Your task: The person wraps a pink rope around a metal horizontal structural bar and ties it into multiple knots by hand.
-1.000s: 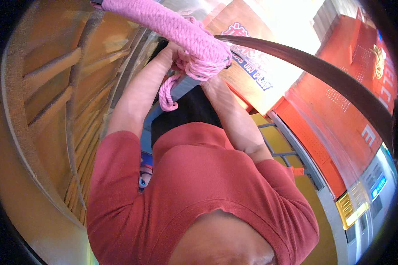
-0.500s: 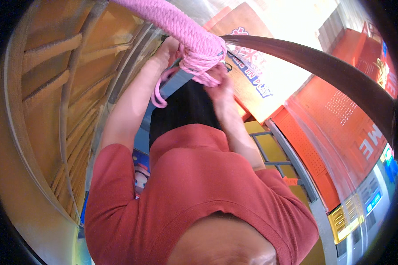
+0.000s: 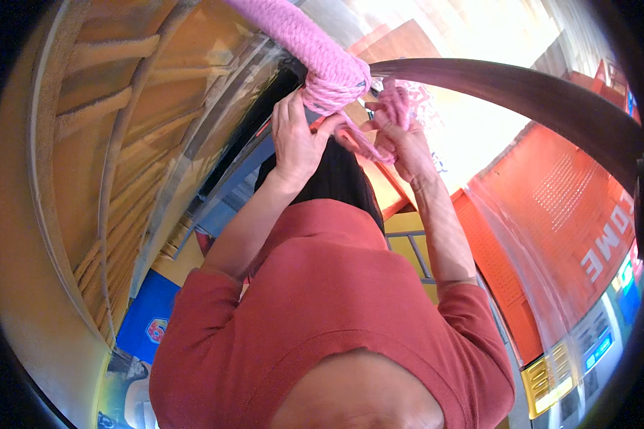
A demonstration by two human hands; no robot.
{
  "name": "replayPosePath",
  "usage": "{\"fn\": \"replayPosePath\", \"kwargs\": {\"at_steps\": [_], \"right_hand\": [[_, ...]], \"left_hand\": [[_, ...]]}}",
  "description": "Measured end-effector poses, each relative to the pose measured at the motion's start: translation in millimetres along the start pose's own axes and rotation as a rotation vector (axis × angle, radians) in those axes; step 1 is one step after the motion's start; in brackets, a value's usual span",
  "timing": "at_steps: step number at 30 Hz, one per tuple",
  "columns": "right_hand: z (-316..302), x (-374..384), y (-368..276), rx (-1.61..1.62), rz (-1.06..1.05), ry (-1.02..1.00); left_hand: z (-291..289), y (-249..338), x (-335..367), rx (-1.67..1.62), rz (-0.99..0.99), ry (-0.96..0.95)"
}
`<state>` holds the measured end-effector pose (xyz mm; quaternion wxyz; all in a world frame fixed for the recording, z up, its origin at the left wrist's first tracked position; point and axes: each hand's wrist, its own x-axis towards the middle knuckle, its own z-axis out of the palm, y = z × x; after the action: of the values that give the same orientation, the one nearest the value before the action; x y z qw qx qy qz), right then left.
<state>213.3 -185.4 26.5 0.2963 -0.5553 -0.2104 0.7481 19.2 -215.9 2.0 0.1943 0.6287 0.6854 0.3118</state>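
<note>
A tube closely wrapped in pink rope (image 3: 300, 36) slants in from the upper left, its coils bunching at the lower end. My left hand (image 3: 297, 143) is at the underside of those coils, fingers along the wrapping and thumb pressed on the rope, closed on it. From the coils a loose strand (image 3: 368, 149) runs across to my right hand (image 3: 408, 150). That hand is closed round a gathered bundle of the same pink rope (image 3: 395, 104), held a little right of the wrapped end. Its fingertips are partly hidden by the rope.
A dark curved band (image 3: 522, 89) arches from the wrapped end to the right. On the left rises a brown panel with ribs (image 3: 93, 114). Orange perforated panels (image 3: 544, 193) stand at the right, with a yellow basket (image 3: 551, 379) below. A blue panel (image 3: 147, 314) is at lower left.
My left hand has come from behind the bar to the underside of the coils. The right hand has moved right, drawing the rope bundle away from the wrapped end.
</note>
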Motion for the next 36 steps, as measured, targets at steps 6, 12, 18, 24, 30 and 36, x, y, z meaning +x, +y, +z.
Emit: {"fn": "replayPosePath", "kwargs": {"at_steps": [6, 12, 18, 24, 30, 36], "right_hand": [[14, 10, -18, -0.138, 0.348, -0.214], [21, 17, -32, 0.175, 0.304, -0.143], [13, 22, -27, -0.009, 0.184, -0.094], [32, 5, -21, 0.134, 0.068, -0.11], [43, -9, -25, 0.018, 0.0, -0.01], [46, -10, -10, -0.009, -0.025, 0.061]], "left_hand": [[9, 3, 17, -0.014, -0.184, -0.128], [3, -11, 34, -0.11, -0.037, -0.194], [7, -25, 48, -0.509, -0.122, -0.423], [1, -23, 48, -0.438, -0.125, -0.422], [-5, -23, 7, -0.272, 0.06, -0.016], [-1, -21, 4, -0.232, 0.169, 0.077]]}}
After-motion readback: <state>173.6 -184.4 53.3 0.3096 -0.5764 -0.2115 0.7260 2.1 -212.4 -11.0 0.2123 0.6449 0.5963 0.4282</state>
